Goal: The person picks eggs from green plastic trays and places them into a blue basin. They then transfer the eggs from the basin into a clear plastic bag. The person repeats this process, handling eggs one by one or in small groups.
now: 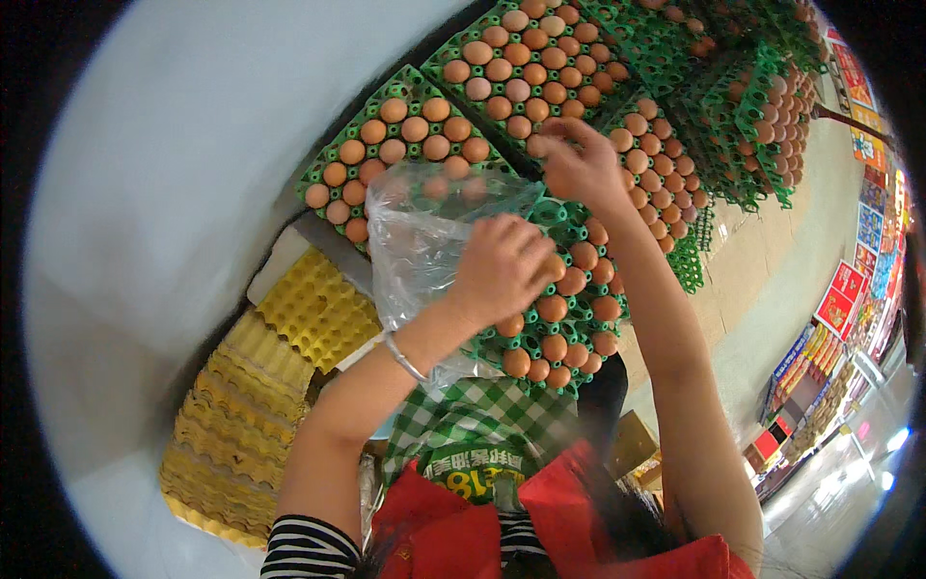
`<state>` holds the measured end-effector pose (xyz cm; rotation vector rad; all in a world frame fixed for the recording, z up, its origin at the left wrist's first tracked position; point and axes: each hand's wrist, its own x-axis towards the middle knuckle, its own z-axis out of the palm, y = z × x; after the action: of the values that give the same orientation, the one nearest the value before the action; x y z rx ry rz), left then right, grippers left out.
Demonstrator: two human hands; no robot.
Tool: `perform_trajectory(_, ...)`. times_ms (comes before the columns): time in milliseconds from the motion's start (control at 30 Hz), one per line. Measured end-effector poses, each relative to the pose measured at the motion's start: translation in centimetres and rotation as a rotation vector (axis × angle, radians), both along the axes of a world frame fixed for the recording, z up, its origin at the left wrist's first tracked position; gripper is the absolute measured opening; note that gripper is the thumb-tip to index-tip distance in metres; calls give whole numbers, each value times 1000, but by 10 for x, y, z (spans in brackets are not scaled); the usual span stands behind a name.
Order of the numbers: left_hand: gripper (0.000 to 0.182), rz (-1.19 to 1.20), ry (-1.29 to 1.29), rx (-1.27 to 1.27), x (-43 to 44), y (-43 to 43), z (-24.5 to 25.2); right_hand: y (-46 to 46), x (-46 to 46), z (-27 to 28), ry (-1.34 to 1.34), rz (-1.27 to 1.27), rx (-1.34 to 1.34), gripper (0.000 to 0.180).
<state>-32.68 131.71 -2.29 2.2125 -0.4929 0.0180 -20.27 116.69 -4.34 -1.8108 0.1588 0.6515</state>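
Observation:
My left hand is over the near green plastic egg tray, its fingers curled at a brown egg by the fingertips. A clear plastic bag lies beside and under that hand, partly over the left egg tray. My right hand is farther up, with bent fingers at an egg on the edge of the upper green tray; its grip is blurred. Brown eggs sit in the near tray, which also has bare cups. Another tray of eggs stands right of my right hand.
Yellow egg trays are stacked at the lower left, beside a pale wall. More green trays with eggs are piled at the upper right. Shop shelves with packages stand along the right. A cardboard box is near my body.

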Motion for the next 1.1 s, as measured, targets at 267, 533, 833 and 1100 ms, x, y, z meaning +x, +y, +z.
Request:
perform_trajectory(267, 11, -30, 95, 445, -24, -90, -14, -143, -125, 46, 290, -849, 777, 42)
perform_trajectory(533, 33, -125, 188, 179, -1, -77, -9, -154, -198, 54, 182, -873, 749, 69)
perform_trajectory(833, 34, 309, 1349, -1519, -10, -18, 31, -146, -210, 47, 130, -807, 698, 61)
perform_trajectory(1100, 27, -209, 294, 333, -53, -54, 28, -150, -227, 49, 119, -1314, 677, 34)
